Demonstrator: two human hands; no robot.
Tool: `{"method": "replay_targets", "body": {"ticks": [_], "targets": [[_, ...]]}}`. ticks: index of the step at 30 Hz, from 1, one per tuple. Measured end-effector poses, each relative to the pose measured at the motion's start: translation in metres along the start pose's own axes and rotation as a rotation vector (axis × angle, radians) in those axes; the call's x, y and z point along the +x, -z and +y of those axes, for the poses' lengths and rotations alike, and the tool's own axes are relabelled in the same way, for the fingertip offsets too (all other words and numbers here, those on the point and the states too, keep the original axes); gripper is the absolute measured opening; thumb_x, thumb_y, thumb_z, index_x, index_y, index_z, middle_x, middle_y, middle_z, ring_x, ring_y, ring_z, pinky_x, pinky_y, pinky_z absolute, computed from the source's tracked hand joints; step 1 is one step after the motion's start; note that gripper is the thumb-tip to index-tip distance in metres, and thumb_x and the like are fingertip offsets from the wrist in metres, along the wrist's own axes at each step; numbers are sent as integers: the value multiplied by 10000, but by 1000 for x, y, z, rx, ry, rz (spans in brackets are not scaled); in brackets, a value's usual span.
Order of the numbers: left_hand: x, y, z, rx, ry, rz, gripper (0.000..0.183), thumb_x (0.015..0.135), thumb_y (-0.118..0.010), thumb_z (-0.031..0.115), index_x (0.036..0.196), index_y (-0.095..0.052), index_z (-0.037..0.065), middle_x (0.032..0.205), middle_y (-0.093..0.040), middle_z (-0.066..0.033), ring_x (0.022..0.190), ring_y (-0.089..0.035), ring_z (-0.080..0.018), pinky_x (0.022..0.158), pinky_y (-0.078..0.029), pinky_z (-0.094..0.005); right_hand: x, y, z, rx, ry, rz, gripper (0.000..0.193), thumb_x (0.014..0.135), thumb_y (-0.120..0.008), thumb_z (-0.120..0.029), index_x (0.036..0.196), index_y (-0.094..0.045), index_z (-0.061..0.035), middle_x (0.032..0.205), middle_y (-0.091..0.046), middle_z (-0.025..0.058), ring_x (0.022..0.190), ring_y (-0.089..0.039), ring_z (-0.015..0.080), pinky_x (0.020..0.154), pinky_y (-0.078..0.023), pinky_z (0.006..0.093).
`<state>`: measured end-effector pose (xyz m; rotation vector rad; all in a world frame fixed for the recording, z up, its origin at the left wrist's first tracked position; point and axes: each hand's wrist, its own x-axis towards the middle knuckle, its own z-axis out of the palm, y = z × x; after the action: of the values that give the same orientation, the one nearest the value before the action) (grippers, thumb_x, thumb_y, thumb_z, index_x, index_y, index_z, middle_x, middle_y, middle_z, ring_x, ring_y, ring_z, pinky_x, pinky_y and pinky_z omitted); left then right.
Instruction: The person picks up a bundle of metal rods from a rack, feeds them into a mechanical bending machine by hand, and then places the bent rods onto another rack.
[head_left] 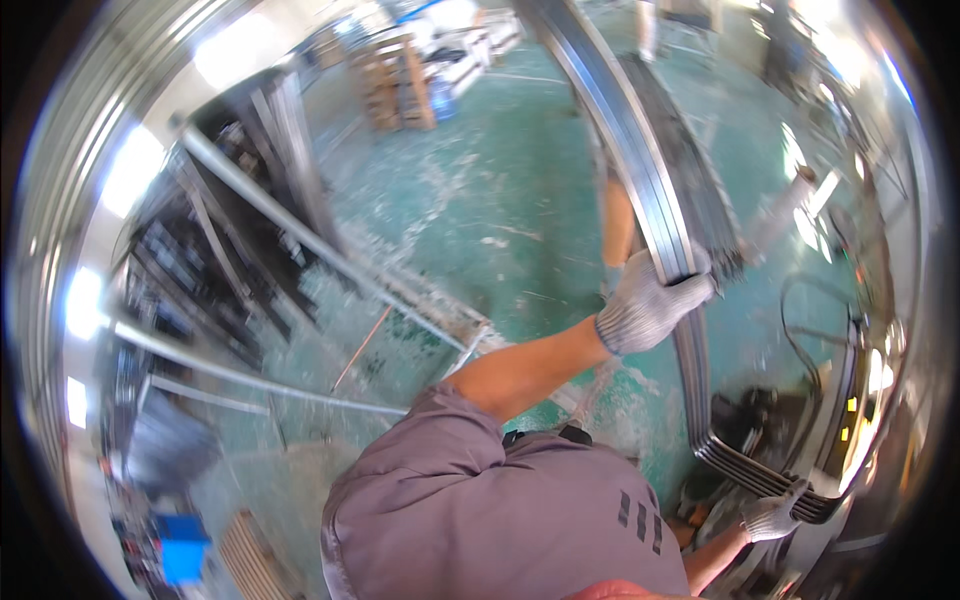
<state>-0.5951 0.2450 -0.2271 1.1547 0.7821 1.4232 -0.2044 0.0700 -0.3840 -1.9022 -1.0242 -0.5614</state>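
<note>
A bundle of long grey metal strips [630, 150], bent at a corner, runs from the top of the view down to the lower right. My left hand [648, 305], in a light knitted glove, wraps round the bundle partway along its long section. Further down, past the bend, my right hand [770, 517] is closed round the short section near its visible end. This hand is gloved too, and its fingers partly hide behind the strips. The bundle's far end leaves the picture at the top.
Behind the bundle lies a stack of dark metal strips [690, 150]. A rack with pale rails [290, 218] and dark bars stands on the left. Beyond it is a wooden frame [397, 85]. A blue bin [183, 550] is at lower left. Dark equipment [755, 415] crowds the right.
</note>
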Motion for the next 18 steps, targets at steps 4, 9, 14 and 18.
{"method": "replay_targets", "body": {"ticks": [4, 9, 14, 18], "targets": [[-60, 102, 24, 174, -24, 438, 195, 938, -742, 63, 1110, -668, 7, 934, -751, -92, 945, -752, -174, 806, -597, -329, 12, -84, -87, 676, -263, -222, 373, 1052, -718, -234, 1264, -683, 71, 1060, -747, 137, 865, -714, 227, 782, -597, 390], [-129, 185, 61, -16, -290, 805, 244, 920, -693, -17, 1156, -630, -26, 942, -741, -149, 885, -759, -260, 808, -628, -399, 24, -156, -244, 941, -255, -555, 352, 1058, -719, -208, 1262, -681, 76, 1033, -743, 134, 864, -709, 192, 767, -598, 356], [-182, 257, 126, 129, -359, 1037, 214, 940, -660, 55, 1138, -633, -20, 920, -759, -195, 813, -746, -295, 763, -625, -414, 7, -165, -409, 1206, -105, -741, 406, 1031, -758, -279, 1237, -688, 64, 1047, -747, 91, 884, -680, 174, 832, -562, 352], [-200, 332, 189, 16, -564, 1155, 166, 906, -618, 16, 1070, -635, -8, 821, -720, -167, 717, -721, -272, 653, -603, -383, -6, -118, -562, 1226, 163, -756, 397, 1024, -687, -170, 1354, -635, 46, 1050, -727, 96, 881, -681, 153, 826, -558, 306]]}}
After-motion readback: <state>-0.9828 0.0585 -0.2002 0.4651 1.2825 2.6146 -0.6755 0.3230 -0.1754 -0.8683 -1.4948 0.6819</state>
